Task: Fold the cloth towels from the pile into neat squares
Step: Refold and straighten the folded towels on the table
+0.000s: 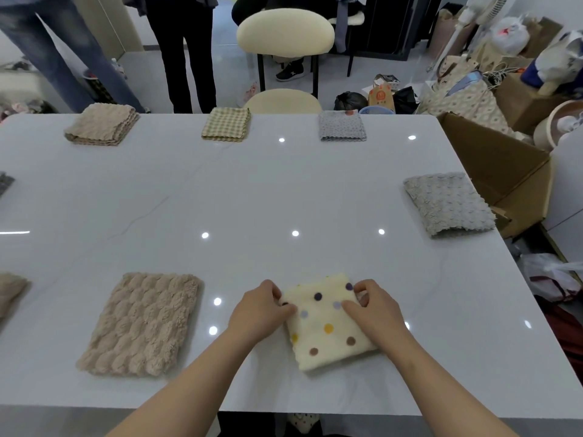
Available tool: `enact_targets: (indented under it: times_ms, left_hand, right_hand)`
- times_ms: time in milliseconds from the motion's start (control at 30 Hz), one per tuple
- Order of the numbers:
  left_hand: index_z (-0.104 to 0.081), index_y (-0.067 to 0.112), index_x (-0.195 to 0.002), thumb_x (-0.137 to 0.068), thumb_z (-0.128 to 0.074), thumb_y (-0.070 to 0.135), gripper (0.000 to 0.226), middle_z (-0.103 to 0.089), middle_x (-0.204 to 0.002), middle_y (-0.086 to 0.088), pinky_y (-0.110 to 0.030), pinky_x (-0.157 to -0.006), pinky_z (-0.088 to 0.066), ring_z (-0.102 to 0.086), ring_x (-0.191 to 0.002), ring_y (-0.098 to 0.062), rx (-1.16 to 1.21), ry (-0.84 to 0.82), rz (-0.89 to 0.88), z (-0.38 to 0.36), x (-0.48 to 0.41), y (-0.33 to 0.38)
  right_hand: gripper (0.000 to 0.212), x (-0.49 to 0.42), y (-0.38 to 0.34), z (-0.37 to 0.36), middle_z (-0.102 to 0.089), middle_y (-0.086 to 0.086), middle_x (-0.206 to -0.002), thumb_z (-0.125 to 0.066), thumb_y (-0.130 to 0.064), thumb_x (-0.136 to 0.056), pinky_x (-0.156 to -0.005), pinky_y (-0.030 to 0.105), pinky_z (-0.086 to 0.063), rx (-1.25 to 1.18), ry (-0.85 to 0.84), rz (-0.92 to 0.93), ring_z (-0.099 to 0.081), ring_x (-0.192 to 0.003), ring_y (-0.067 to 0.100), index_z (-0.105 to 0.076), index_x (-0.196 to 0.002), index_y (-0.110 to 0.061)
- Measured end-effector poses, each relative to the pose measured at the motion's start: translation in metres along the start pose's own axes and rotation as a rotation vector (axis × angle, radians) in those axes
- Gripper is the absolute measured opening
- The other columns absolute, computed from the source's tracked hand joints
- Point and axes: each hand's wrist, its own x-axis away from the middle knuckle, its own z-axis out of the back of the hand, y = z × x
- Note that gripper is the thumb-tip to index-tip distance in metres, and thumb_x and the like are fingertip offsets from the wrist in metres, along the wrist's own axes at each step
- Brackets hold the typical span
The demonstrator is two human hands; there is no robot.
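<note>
You had your left hand (262, 310) and right hand (375, 310) on the far corners of the cream polka-dot towel (328, 329), fingers curled and pinching its left edge and its top right corner. That towel lay near your edge of the white table (252, 190), already doubled into a rough square, slightly skewed, so it looked close to finished, needing only squaring up.

Around it, much was done. A beige fluffy towel (142, 326) sat folded just to your left. Along the far edge lay a beige folded towel (102, 124), a checked towel (226, 124) and a grey spotted towel (342, 126), well apart from each other. A grey fluffy towel (448, 205) rested near the right edge, its corners less tidy. Two more cloths were cut off at the left border, too little showing to judge.

No unfolded pile was visible on the table, so you may have been on the last one, though I cannot tell.
</note>
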Motion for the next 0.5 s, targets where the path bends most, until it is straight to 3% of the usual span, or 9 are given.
enact_targets:
  times_ms: [100, 200, 333, 400, 500]
  left_hand:
    - [-0.055, 0.019, -0.103, -0.083, -0.059, 0.021, 0.020, -0.056, -0.081, 0.009, -0.021, -0.068, -0.046, -0.054, -0.078, -0.010, 0.080, -0.011, -0.064, -0.005, 0.002, 0.003]
    - [-0.054, 0.021, -0.111, -0.086, -0.056, 0.016, 0.025, -0.055, -0.084, 0.009, -0.023, -0.074, -0.047, -0.055, -0.080, -0.011, 0.141, 0.041, -0.117, -0.008, 0.002, 0.006]
    - [-0.042, 0.027, -0.122, -0.087, -0.055, 0.017, 0.038, -0.045, -0.103, 0.004, -0.025, -0.074, -0.047, -0.052, -0.074, -0.011, 0.118, 0.056, -0.231, -0.008, 0.005, 0.004]
    - [-0.045, 0.030, -0.119, -0.087, -0.057, 0.024, 0.034, -0.036, -0.108, 0.005, -0.023, -0.079, -0.049, -0.051, -0.074, -0.008, 0.033, -0.029, -0.280, -0.007, 0.006, -0.001]
    - [-0.049, 0.032, -0.118, -0.081, -0.066, 0.031, 0.041, -0.029, -0.114, 0.006, -0.019, -0.084, -0.044, -0.047, -0.083, -0.006, -0.026, -0.169, -0.305, -0.005, 0.007, -0.005]
  right_hand:
    - [0.006, -0.001, 0.000, 0.001, -0.046, -0.001, -0.074, -0.052, -0.015, -0.084, -0.056, 0.022, -0.032, 0.051, -0.021, -0.017, -0.041, -0.066, 0.014, -0.051, -0.085, -0.009]
    - [0.009, 0.000, 0.001, 0.001, -0.044, -0.001, -0.071, -0.054, -0.015, -0.081, -0.056, 0.024, -0.032, 0.050, -0.046, -0.031, -0.040, -0.065, 0.014, -0.046, -0.082, -0.010]
    - [0.031, 0.003, 0.003, 0.006, -0.049, -0.004, -0.073, -0.059, -0.019, -0.082, -0.056, 0.022, -0.036, -0.014, -0.065, -0.043, -0.048, -0.067, 0.010, -0.037, -0.104, -0.026]
    - [0.044, 0.007, 0.004, 0.007, -0.048, -0.003, -0.072, -0.059, -0.019, -0.083, -0.056, 0.021, -0.037, -0.025, -0.075, -0.002, -0.049, -0.066, 0.011, -0.029, -0.110, -0.036]
    - [0.048, 0.013, 0.007, 0.007, -0.048, -0.006, -0.085, -0.059, -0.020, -0.082, -0.060, 0.016, -0.037, 0.031, -0.118, 0.093, -0.049, -0.070, 0.006, -0.033, -0.116, -0.042]
